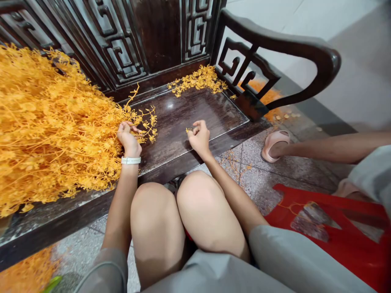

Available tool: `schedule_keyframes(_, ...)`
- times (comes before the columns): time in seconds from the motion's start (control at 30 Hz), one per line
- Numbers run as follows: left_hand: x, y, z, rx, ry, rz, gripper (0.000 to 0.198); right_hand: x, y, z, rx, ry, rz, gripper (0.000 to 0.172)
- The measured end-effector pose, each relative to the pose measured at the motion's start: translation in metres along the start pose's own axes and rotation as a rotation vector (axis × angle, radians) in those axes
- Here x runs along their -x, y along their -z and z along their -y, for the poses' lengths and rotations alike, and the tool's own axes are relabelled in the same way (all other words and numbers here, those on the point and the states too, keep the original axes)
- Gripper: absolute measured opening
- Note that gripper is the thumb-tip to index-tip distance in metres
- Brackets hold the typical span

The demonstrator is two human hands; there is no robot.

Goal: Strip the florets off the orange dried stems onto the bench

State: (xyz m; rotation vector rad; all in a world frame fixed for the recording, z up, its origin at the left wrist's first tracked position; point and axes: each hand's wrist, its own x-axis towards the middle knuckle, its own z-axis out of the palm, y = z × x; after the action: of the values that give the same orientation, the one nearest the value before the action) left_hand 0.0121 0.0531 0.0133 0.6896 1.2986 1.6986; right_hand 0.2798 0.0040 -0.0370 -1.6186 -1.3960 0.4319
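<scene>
A large heap of orange dried sprigs (51, 122) covers the left of the dark wooden bench seat (183, 122). My left hand (128, 136) rests at the heap's edge, its fingers pinching a branched orange sprig (146, 126) that reaches out over the bare wood. A white band (130, 160) circles my left wrist. Over the seat's middle, my right hand (200, 138) pinches a tiny orange fragment (189, 130) between its fingertips. A smaller pile of orange sprigs (198, 79) lies at the back of the seat, beyond both hands.
A carved dark wood backrest (122, 36) and curved armrest (281, 53) bound the seat. My knees (183, 211) are just below it. To the right, a person's leg (324, 148) ends in a pink slipper (275, 144). A red sheet (330, 228) and scattered orange bits lie on the speckled floor (259, 179).
</scene>
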Motion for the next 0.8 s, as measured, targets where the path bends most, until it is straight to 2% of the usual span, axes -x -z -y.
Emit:
schedule_keyframes(0.03,0.0,0.0,0.0,0.003,0.004,0.001,0.021,0.002,0.001,0.004,0.046,0.006,0.028,0.057)
schedule_keyframes(0.13,0.0,0.001,0.001,0.018,0.014,0.013,0.024,0.005,0.001,0.017,0.158,0.009,-0.003,0.09)
schedule_keyframes(0.2,-0.001,0.002,0.002,0.028,0.019,0.02,0.027,0.005,0.001,0.021,0.2,0.022,-0.014,0.098)
schedule_keyframes(0.27,-0.001,0.003,0.002,0.038,0.017,0.026,0.028,0.003,0.001,0.021,0.22,0.012,0.015,0.093)
schedule_keyframes(0.37,0.001,0.001,0.003,0.057,0.013,0.07,0.032,0.001,0.002,0.017,0.198,-0.028,0.053,0.074)
schedule_keyframes(0.47,0.007,-0.003,0.002,0.117,0.034,0.187,0.033,0.001,0.003,0.012,0.09,0.036,0.047,0.052)
schedule_keyframes(0.53,0.012,-0.007,0.0,0.178,0.087,0.298,0.03,0.001,0.003,0.011,-0.011,0.134,0.066,0.046)
schedule_keyframes(0.6,0.018,-0.009,-0.003,0.237,0.168,0.421,0.027,0.002,0.003,0.011,-0.102,0.219,0.136,0.052)
schedule_keyframes(0.67,0.023,-0.009,-0.006,0.273,0.239,0.529,0.025,0.003,0.002,0.011,-0.157,0.263,0.224,0.065)
schedule_keyframes(0.8,0.034,-0.01,-0.008,0.264,0.304,0.705,0.029,0.002,0.002,0.012,-0.171,0.244,0.317,0.078)
